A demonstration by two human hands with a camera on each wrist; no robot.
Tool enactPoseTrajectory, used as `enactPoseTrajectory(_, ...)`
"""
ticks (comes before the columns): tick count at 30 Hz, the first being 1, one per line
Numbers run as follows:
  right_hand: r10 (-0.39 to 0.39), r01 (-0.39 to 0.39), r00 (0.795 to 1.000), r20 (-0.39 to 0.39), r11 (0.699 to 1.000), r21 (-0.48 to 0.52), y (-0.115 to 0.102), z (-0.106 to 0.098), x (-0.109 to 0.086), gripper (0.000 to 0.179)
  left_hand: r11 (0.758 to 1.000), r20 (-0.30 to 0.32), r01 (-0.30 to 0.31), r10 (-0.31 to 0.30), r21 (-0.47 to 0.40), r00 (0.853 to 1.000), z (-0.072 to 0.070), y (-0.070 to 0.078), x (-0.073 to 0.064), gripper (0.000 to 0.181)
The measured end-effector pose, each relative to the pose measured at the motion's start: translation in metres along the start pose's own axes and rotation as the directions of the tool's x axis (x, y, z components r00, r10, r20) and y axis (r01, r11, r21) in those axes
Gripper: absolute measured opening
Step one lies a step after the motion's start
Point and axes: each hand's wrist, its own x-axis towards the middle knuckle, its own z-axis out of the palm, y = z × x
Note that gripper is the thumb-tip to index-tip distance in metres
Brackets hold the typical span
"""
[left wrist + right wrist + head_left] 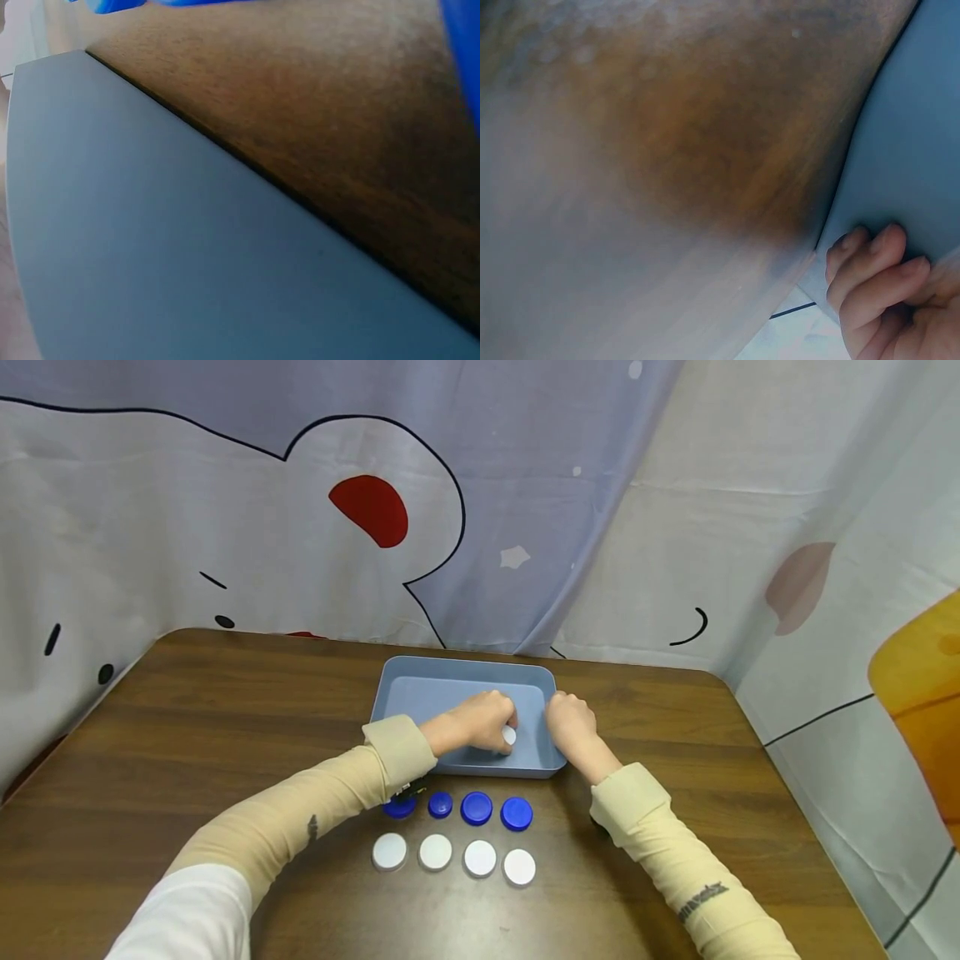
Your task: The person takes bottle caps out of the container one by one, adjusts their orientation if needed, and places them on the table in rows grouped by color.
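Observation:
Inside the shallow grey-blue tray [465, 770], my left hand [483, 721] pinches a small white round cap [509, 735] between thumb and fingers. The left wrist view looks along the tray's outer side wall [187, 225] and does not show that hand's fingers. At the tray's right rim, my right hand [573, 727] grips the edge. Its curled fingers [877, 292] lie against the outer wall in the right wrist view, and its thumb is hidden there.
In front of the tray runs a row of several blue caps [476, 808], the leftmost partly covered by the left sleeve. Nearer to me lies a row of several white caps [479, 858]. A patterned curtain [510, 510] hangs behind the brown wooden table [247, 718].

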Motion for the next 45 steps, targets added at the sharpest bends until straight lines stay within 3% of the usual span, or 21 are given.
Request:
enactPoseTrajectory(14, -0.011, 0.011, 1.000, -0.009, 1.000, -0.004, 0.001, 0.001, 0.001, 0.030, 1.000, -0.010, -0.019, 0.019, 0.000, 1.000, 0.001, 0.000, -0.001, 0.028)
enactPoseTrajectory(19, -0.002, 0.002, 1.000, 0.004, 1.000, 0.002, 0.001, 0.001, 0.000, 0.030, 0.998, -0.049, -0.054, 0.054, -0.009, 0.997, -0.004, 0.005, -0.002, 0.031)
enactPoseTrajectory(36, -0.008, 0.008, 1.000, 0.016, 1.000, -0.004, 0.000, 0.001, 0.003, 0.030, 0.980, -0.173, -0.193, 0.197, 0.045, 0.965, -0.028, 0.034, -0.020, 0.031)
enactPoseTrajectory(45, -0.012, 0.012, 0.999, 0.036, 1.000, -0.004, 0.000, 0.000, 0.003, 0.024, 0.964, -0.180, -0.259, 0.265, 0.061, 0.947, -0.030, 0.053, -0.033, 0.031)
